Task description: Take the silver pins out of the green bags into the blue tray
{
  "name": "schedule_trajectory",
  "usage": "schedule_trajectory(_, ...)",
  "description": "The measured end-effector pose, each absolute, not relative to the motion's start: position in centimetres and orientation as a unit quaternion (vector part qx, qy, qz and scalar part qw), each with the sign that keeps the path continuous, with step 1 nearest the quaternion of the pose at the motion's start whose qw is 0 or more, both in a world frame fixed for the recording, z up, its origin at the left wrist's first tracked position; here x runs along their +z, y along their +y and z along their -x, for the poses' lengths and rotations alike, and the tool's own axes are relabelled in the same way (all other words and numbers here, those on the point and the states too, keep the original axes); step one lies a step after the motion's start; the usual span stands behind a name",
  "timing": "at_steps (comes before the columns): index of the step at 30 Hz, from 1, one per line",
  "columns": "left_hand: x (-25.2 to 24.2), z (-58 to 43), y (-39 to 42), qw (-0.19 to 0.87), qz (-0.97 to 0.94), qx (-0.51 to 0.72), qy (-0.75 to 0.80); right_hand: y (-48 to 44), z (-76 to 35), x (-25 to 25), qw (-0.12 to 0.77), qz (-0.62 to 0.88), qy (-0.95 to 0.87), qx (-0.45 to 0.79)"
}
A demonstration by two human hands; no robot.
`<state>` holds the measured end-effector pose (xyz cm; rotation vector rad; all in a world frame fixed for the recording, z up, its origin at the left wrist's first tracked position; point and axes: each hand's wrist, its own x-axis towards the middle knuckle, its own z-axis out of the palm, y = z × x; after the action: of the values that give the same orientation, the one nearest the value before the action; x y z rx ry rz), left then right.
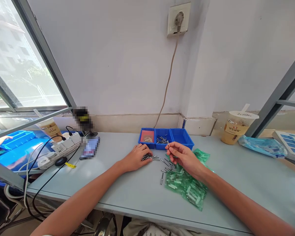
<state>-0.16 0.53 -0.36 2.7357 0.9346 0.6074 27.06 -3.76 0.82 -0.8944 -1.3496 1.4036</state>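
My left hand (138, 158) lies on the table with its fingers curled over a bunch of small metal pins (152, 158), whose ends stick out to the right. My right hand (180, 155) is closed in a pinch in front of the blue tray (183, 146). A small metal pin seems to show at its fingertips, largely hidden. The tray has three compartments: a reddish piece (147, 135) on the left, loose metal pins (163, 140) in the middle. More pins (165, 162) lie scattered between my hands. Under my right wrist are green plastic bags (186, 186) of similar parts.
At the right stand a drink cup (232, 129), a blue plastic packet (262, 146) and a white-and-blue box (290, 144). To the left are a phone (90, 147), a power strip (64, 147) with cables and another drink cup (50, 127). Metal frames rise at both sides.
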Motion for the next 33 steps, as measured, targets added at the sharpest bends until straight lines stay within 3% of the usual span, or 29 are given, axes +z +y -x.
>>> schedule_trajectory(19, -0.37, 0.18, 0.52, 0.086, -0.923, 0.213, 0.308, -4.25, -26.51, 1.00, 0.496, 0.383, -0.562, 0.540)
schedule_trajectory(33, -0.36, 0.22, 0.51, 0.090, -0.922, 0.207, 0.313, -4.20, -26.70, 0.83, 0.481, 0.369, -0.536, 0.587)
